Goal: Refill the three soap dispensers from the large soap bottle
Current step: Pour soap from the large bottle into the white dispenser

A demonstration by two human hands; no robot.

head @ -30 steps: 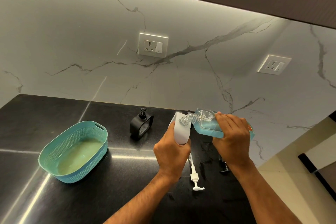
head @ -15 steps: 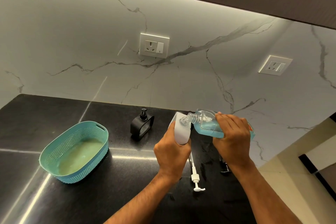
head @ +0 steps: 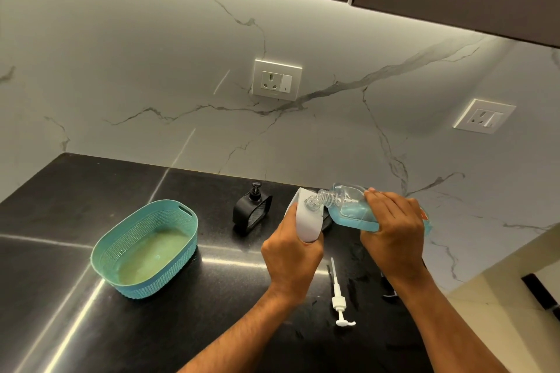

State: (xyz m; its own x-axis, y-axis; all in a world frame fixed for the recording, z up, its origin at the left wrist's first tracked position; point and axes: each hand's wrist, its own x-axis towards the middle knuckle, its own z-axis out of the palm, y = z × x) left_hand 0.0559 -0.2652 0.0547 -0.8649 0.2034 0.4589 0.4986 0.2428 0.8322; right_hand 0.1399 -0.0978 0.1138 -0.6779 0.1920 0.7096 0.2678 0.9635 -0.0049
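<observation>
The large soap bottle [head: 348,209] lay nearly level, its long axis running right to left, its threaded neck pointing left into the white dispenser [head: 307,219]. The right hand [head: 394,230] gripped the bottle's body; the left hand [head: 291,254] clasped the dispenser from below. A white pump [head: 339,297] lay on the counter [head: 212,297] between the wrists.

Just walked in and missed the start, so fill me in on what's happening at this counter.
A person is refilling a soap dispenser. The left hand grips a white dispenser with its pump off; the right hand holds the large soap bottle tipped so its neck meets the dispenser's opening, blue soap inside. The white pump lies on the black counter. A black dispenser stands behind, and a teal basket sits off to the left.
</observation>
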